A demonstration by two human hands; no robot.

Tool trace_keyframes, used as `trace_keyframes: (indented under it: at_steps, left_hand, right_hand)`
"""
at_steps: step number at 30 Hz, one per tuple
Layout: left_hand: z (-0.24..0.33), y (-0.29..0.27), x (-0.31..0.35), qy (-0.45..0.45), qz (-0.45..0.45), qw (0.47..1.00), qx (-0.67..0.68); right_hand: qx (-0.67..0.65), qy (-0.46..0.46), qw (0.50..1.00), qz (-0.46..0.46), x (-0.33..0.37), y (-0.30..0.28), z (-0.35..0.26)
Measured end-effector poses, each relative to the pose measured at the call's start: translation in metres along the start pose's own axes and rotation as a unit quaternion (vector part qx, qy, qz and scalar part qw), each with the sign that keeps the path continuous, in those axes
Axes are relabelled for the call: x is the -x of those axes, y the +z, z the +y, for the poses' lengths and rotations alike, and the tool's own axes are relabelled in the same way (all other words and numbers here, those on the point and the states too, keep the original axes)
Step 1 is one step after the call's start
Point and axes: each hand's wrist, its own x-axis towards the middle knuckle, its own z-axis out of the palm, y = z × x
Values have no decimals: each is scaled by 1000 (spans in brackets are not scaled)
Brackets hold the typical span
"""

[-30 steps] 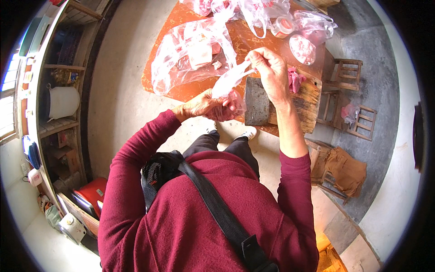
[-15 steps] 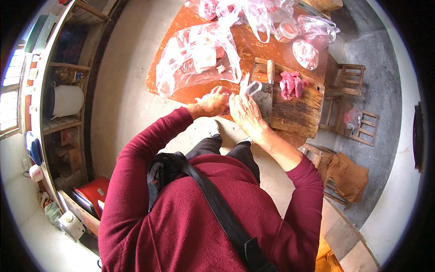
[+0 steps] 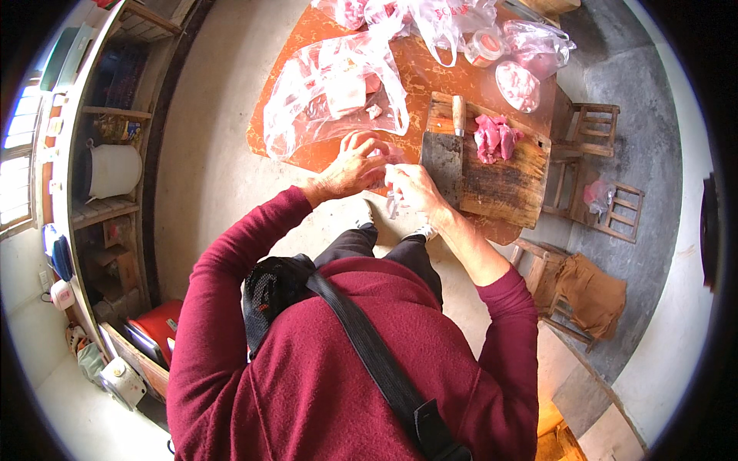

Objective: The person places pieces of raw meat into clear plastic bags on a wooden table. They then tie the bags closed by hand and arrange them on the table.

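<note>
At the table's near edge my left hand [image 3: 355, 167] is closed, fingers curled, on a thin clear plastic bag [image 3: 393, 203] with something pinkish in it. My right hand [image 3: 416, 189] pinches the same bag, and a loose part of it hangs below the fingers. Just right of that hand lies a wooden cutting board [image 3: 503, 192]. On it rest a cleaver [image 3: 442, 163] with a wooden handle and several pieces of raw pink meat [image 3: 496, 139]. Beyond my left hand a large clear bag [image 3: 296, 104] lies spread, with pale and pink meat [image 3: 346, 94] inside.
Toward the back of the brown table [image 3: 430, 73] are a round lidded tub [image 3: 485, 48], a bowl of pale pink meat [image 3: 517, 86] and more plastic bags [image 3: 453, 19]. Wooden chairs [image 3: 596, 127] stand to the right, one with a brown cloth [image 3: 590, 296]. Shelves [image 3: 115, 111] line the left.
My right hand has moved slightly down, and the bag's loose part, which stuck up above it, now hangs below. My left hand has shifted a little left, its fingers more curled.
</note>
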Motion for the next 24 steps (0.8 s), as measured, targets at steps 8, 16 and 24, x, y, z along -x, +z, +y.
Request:
trace_keyframes:
  at_steps: [8, 16, 24]
  left_hand:
    - [-1, 9, -9, -63, 58, 996, 19]
    - [7, -8, -13, -57, 32, 996, 60]
    - [57, -95, -40, 25, -58, 977, 201]
  right_hand:
    - [-282, 72, 957, -6, -6, 5, 6]
    - [233, -144, 960, 60, -10, -11, 1]
    - [523, -646, 556, 20, -9, -65, -73]
